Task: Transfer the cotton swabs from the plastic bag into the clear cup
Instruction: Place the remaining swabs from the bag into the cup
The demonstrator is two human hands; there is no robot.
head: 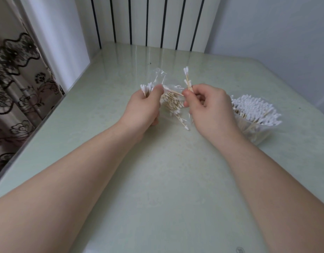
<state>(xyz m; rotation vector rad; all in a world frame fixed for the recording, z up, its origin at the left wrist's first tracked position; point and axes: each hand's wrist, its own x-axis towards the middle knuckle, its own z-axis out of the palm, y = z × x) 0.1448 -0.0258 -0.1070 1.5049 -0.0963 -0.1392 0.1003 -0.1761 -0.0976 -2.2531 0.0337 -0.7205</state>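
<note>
As left fingers grip the clear bag, white-tipped wooden swabs between right fingers

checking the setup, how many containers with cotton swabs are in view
2: the plastic bag between the left hand and right hand; the clear cup of cotton swabs on the table right of them. None seems hidden.

Left hand: bare, with a short, plain thumbnail.
Right hand: bare, with rounded knuckles.
Left forearm: bare from the near edge up to the wrist.
Right forearm: bare likewise, along all of its visible length.
</note>
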